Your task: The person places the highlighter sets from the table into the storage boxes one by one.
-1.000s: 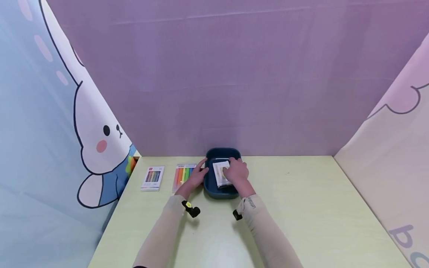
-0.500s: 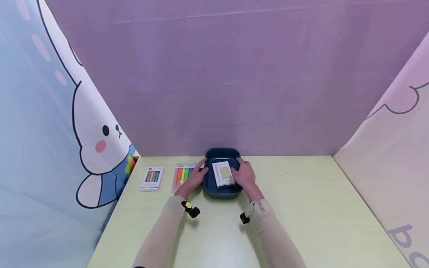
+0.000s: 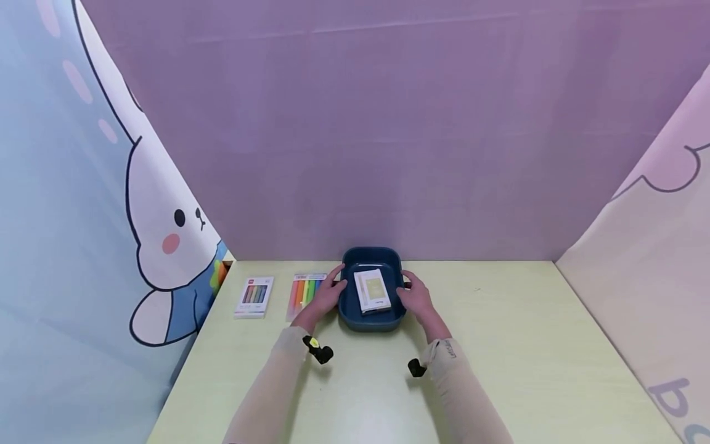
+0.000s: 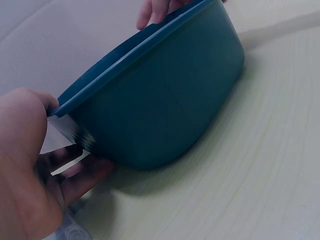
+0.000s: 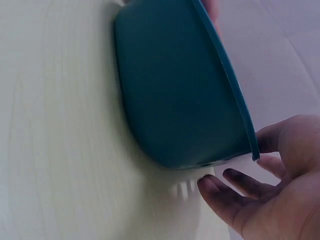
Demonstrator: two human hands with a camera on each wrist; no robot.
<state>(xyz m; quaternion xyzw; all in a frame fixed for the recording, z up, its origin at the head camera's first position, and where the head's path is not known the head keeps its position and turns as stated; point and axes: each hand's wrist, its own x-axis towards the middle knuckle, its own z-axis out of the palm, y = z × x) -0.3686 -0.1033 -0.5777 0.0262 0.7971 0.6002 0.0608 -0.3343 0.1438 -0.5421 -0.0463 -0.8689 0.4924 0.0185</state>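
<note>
A dark blue-green plastic bin with rounded corners stands at the back of the table. Inside it lies a small white box with a pale yellow panel. At the bin's left side, my left hand grips it, thumb at the rim and fingers under the outer wall, as the left wrist view shows. My right hand is at the opposite side. In the right wrist view its thumb reaches the rim, while its fingers are spread below, apart from the wall.
Left of the bin lies a clear pack of bright coloured markers, partly behind the left hand. Farther left is a white box with pictured coloured pens. A purple cloth hangs behind the pale table, with printed cloths at both sides.
My right hand has let go of the white box in the bin and moved right, outside the bin's right rim. The left hand stays at the left rim.
</note>
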